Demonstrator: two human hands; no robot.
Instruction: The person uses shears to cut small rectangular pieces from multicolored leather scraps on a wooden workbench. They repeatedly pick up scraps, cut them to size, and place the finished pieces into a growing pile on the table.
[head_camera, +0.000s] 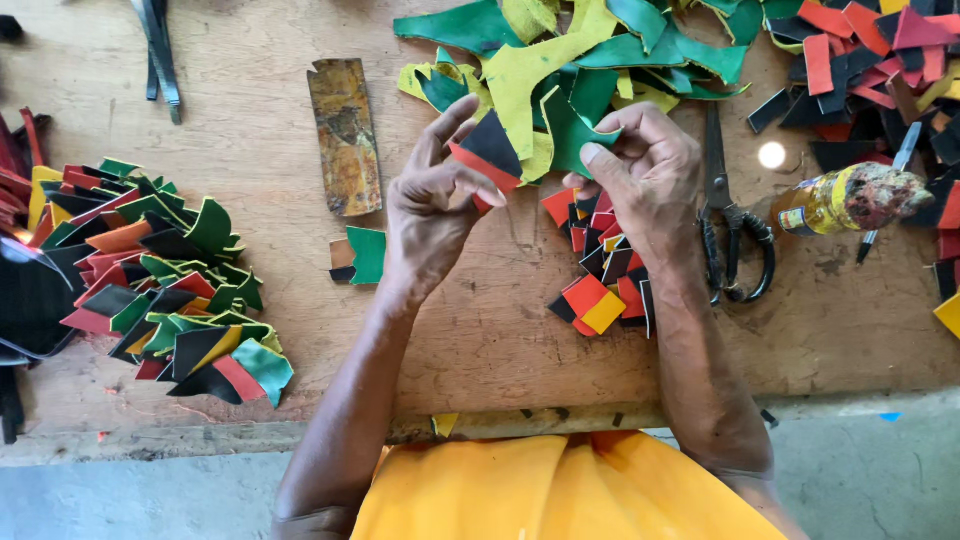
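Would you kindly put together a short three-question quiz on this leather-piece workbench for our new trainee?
1. True or false: the left hand holds a black and red piece.
2. Which tool lies just right of the right hand? A) scissors B) hammer C) ruler
3. Fill in: the large scraps at the top of the wooden table are mostly green and ______.

Key
1. True; its fingers pinch the piece while the right hand works at a green scrap beside it.
2. A, the black-handled scissors, next to the yellow bottle.
3. Yellow.
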